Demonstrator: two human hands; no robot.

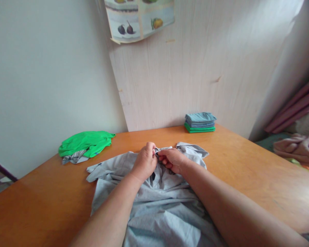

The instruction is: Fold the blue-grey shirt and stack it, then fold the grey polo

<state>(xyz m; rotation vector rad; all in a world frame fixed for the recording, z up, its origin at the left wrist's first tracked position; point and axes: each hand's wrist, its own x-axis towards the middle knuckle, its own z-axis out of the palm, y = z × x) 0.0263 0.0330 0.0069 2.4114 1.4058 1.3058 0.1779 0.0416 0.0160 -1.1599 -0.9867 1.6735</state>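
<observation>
A light grey short-sleeved shirt (167, 219) lies spread and wrinkled on the table in front of me, its collar end away from me. My left hand (146, 158) is closed on the shirt's collar area, fingers pinched together. Right beside it, my right hand (173, 159) pinches the same dark-trimmed part of the neckline. The fingertips of both hands nearly meet there, and they hide the detail between them. One sleeve reaches out to the left and the other lies folded at the right.
On the orange-brown wooden table (247, 168), a loose bright green garment (86, 142) lies over striped cloth at the back left. A neat stack of folded clothes (200, 122), blue over green, stands at the back right near the wall. Rumpled bedding (296, 147) is off to the right.
</observation>
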